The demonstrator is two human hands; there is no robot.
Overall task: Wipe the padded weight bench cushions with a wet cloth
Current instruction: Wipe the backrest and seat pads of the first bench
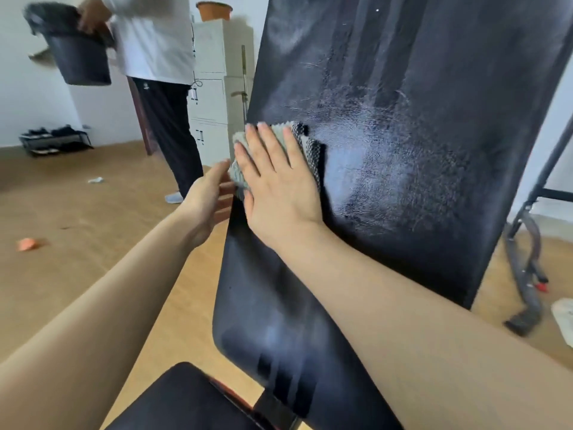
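Observation:
The black padded back cushion (403,150) of the weight bench rises tilted through the middle and right, streaked with wet marks. My right hand (279,187) lies flat, fingers spread, pressing a grey and black patterned cloth (305,144) against the cushion's left part. My left hand (206,203) is at the cushion's left edge beside the cloth, fingers loosely apart; whether it touches the edge is blurred. The black seat cushion (186,401) shows at the bottom.
A person in a white top (155,41) stands at the back left holding a black bucket (79,57). White cabinets (217,88) stand behind the bench. A shoe rack (55,139), scraps on the wooden floor (28,243), and the bench's metal frame (527,259) at the right.

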